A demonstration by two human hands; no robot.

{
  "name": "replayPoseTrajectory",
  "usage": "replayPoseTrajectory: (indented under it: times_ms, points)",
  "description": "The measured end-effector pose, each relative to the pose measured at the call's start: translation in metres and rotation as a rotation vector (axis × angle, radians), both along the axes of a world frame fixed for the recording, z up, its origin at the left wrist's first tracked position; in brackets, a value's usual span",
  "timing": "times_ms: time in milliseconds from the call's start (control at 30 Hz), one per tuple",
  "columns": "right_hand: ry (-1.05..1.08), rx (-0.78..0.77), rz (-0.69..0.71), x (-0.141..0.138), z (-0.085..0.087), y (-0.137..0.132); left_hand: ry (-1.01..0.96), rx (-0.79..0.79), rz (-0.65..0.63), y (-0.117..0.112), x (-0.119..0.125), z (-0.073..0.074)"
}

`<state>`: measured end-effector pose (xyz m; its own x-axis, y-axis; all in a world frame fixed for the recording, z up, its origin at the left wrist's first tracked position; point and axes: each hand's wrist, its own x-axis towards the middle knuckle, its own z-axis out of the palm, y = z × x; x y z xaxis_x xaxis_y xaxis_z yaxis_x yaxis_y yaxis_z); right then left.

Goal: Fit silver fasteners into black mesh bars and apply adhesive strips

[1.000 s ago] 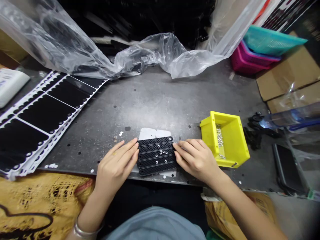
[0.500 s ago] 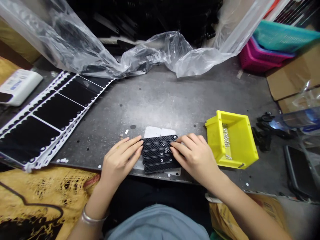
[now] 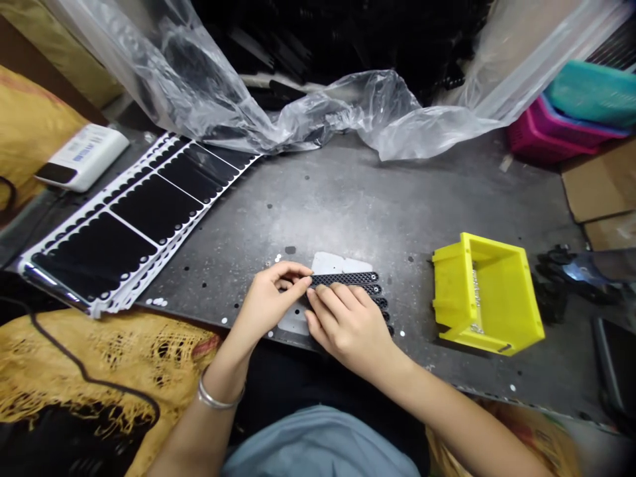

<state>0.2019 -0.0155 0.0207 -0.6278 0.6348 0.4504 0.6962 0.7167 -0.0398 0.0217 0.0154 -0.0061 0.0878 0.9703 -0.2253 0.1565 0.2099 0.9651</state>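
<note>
Several black textured plastic strips lie side by side near the front edge of a grey metal worktable, on a small white sheet. My right hand lies flat over most of the strips, fingers stretched to the left. My left hand is curled at the strips' left end, thumb and fingertips pinched together at the end of the top strip. What the pinch holds is too small to make out.
A yellow bin with small silver screws stands to the right. Sheets of black die-cut pads lie at the left, with a white device beyond. Clear plastic bags cover the back; pink and teal baskets sit far right.
My right hand has slid left from the strips' right end to lie on top of them. My left hand has curled from flat fingers into a pinch. The view has shifted left.
</note>
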Motion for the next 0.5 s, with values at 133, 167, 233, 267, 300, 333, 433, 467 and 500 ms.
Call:
replayPoseTrajectory:
  times_ms: [133,167,233,267,300,333,433,467,500]
  points:
    - [-0.081,0.024,-0.013,0.001,0.002,-0.005,-0.044,-0.009,-0.031,0.002,-0.002,0.001]
    - [-0.099,0.028,-0.015,0.001,0.002,-0.005,-0.045,-0.009,-0.037,0.002,-0.003,0.002]
    - [-0.125,0.047,0.01,0.001,0.002,-0.005,-0.03,-0.016,-0.045,0.002,-0.004,0.003]
    - [-0.13,0.055,0.026,0.001,0.003,-0.004,-0.015,-0.022,-0.048,0.002,-0.005,0.004]
    - [-0.129,0.059,0.036,0.001,0.003,-0.004,-0.001,-0.026,-0.051,0.002,-0.006,0.004]
    - [-0.124,0.058,0.036,0.001,0.003,-0.004,0.013,-0.024,-0.056,0.001,-0.007,0.004]
    - [-0.107,0.051,0.02,0.002,0.004,-0.004,0.046,0.019,-0.085,-0.002,-0.01,0.006]
    - [-0.107,0.051,0.023,0.003,0.004,-0.003,0.062,0.051,-0.099,-0.004,-0.011,0.008]
    - [-0.106,0.044,0.025,0.003,0.004,-0.002,0.084,0.091,-0.12,-0.007,-0.013,0.01]
